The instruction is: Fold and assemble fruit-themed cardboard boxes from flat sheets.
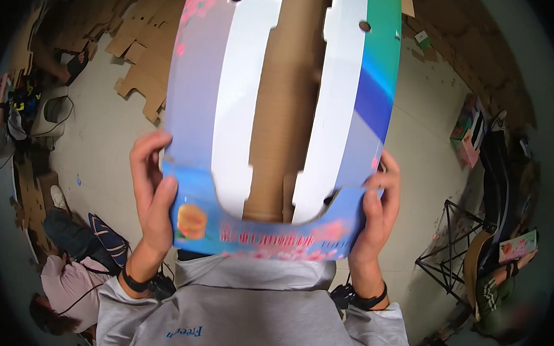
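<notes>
Left hand, right hand: fingers gripping long printed blue-and-lavender cardboard box, mid-frame. Flat brown cardboard pieces, upper left.

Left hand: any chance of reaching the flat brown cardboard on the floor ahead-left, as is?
Probably not: the left hand is gripping the floral-printed carton by its near-left side, while the flat brown cardboard lies farther off on the floor. It would likely need to let go first.
</notes>
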{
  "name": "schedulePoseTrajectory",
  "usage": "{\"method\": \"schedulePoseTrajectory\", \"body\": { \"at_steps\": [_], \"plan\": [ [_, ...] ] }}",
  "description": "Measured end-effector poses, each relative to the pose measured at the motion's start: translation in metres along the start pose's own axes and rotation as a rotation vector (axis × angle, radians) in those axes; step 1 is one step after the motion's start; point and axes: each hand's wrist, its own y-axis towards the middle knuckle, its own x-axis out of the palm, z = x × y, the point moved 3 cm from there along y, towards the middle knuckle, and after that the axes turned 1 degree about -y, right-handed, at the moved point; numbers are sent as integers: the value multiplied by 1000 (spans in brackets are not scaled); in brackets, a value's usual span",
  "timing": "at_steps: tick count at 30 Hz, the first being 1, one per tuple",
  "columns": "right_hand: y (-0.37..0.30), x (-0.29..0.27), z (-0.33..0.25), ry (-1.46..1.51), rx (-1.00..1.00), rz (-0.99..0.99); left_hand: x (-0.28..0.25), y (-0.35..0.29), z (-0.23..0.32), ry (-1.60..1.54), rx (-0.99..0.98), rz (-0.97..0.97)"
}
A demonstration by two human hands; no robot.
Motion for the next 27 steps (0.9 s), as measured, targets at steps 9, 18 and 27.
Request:
{"method": "schedulePoseTrajectory", "body": {
  "at_steps": [9, 18, 27],
  "plan": [
    [-39, -17, 2, -151, -150, 11, 8, 2, 69, 1177, 525, -263],
    [-47, -20, -6, -306, -99, 56, 105, 5, 78, 860, 519, -575],
    [-43, -24, -12, -428, -408, 54, 111, -1, 68, 898, 587, -588]
  ]
}}
